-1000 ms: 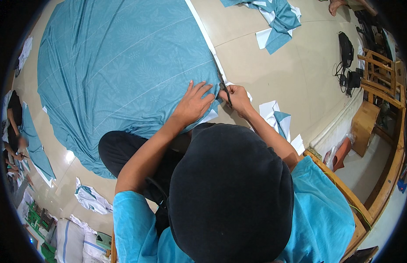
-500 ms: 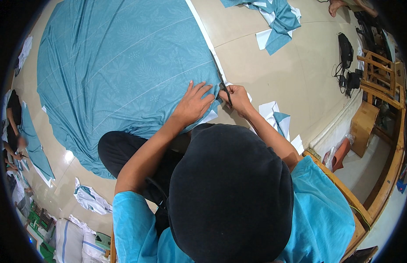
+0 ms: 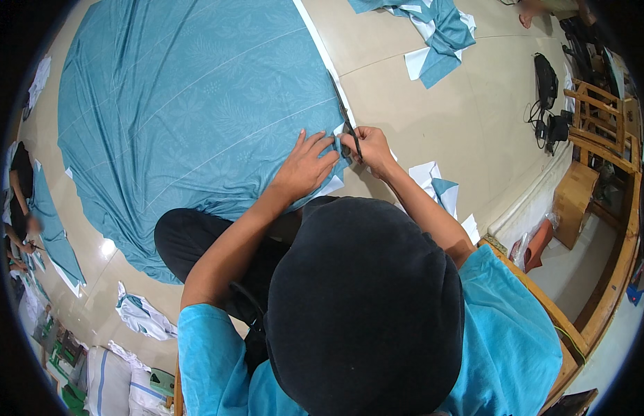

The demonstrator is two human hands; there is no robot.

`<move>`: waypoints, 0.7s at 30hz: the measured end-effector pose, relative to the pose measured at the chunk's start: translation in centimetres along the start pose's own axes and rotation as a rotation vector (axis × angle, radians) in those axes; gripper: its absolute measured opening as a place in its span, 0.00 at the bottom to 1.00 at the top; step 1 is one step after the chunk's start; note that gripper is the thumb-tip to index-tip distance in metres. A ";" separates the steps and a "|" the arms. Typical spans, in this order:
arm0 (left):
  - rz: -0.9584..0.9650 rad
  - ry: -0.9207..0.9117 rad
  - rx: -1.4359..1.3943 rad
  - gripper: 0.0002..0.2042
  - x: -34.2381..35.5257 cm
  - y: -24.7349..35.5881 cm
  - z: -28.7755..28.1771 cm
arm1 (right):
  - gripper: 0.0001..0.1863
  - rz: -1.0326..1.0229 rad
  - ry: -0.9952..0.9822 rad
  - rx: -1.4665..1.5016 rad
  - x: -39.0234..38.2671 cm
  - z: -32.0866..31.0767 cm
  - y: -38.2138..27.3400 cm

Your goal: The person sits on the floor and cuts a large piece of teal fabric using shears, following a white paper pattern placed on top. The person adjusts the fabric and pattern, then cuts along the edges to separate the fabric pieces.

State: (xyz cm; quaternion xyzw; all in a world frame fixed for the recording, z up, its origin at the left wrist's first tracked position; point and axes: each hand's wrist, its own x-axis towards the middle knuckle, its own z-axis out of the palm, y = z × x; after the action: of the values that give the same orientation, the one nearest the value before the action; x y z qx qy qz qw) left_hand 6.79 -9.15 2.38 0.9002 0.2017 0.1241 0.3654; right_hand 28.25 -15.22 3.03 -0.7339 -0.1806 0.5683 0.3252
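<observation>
Nothing has shifted: right hand (image 3: 372, 147) still grips the scissors (image 3: 347, 129) mid-cut; left hand (image 3: 304, 166), open, flattens the teal fabric (image 3: 190, 111).

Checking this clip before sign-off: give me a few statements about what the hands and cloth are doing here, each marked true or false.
1. The right hand holds scissors at the edge of the teal cloth. True.
2. The left hand is lifted clear of the cloth. False: it lies flat on the cloth beside the scissors.
3. The cloth is spread on a table. False: it lies on the pale tiled floor.
4. Teal and white scraps lie on the floor beyond the cloth. True.
5. The cloth is red. False: it is teal with a white edge.
</observation>
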 end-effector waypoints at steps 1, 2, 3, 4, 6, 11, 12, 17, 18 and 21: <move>0.000 -0.001 0.000 0.08 0.0 0.0 0.0 | 0.18 -0.004 -0.003 0.002 0.0 0.0 0.0; -0.002 0.001 0.000 0.08 0.0 0.0 0.0 | 0.17 -0.008 -0.005 0.004 -0.1 -0.1 0.0; -0.004 0.003 0.001 0.08 0.0 0.0 0.0 | 0.17 -0.016 -0.012 0.013 -0.1 -0.1 0.1; -0.008 -0.001 0.003 0.09 0.0 0.1 0.0 | 0.18 -0.024 -0.008 0.007 -0.1 -0.2 0.1; 0.000 0.011 0.006 0.09 0.0 0.1 0.0 | 0.19 -0.045 -0.012 0.011 0.0 -0.3 0.2; -0.002 0.001 -0.001 0.09 0.0 0.1 -0.1 | 0.20 -0.042 -0.024 0.011 0.0 -0.2 0.1; -0.003 0.000 -0.005 0.09 0.0 0.1 -0.2 | 0.20 -0.029 -0.017 0.007 -0.1 -0.1 0.0; -0.010 -0.001 -0.014 0.09 -0.1 0.2 -0.2 | 0.19 -0.020 -0.015 0.008 0.4 0.2 -1.2; -0.008 0.001 -0.013 0.09 -0.1 0.2 -0.2 | 0.19 -0.026 -0.018 0.007 0.6 0.3 -1.5; 0.001 0.012 -0.014 0.09 -0.1 0.0 -0.1 | 0.19 -0.005 -0.004 0.000 1.1 0.5 -2.0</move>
State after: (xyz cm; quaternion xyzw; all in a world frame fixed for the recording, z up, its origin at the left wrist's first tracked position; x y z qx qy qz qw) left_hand 6.68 -9.17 2.44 0.8969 0.2027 0.1313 0.3705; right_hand 28.32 -12.96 3.56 -0.7324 -0.1830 0.5691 0.3261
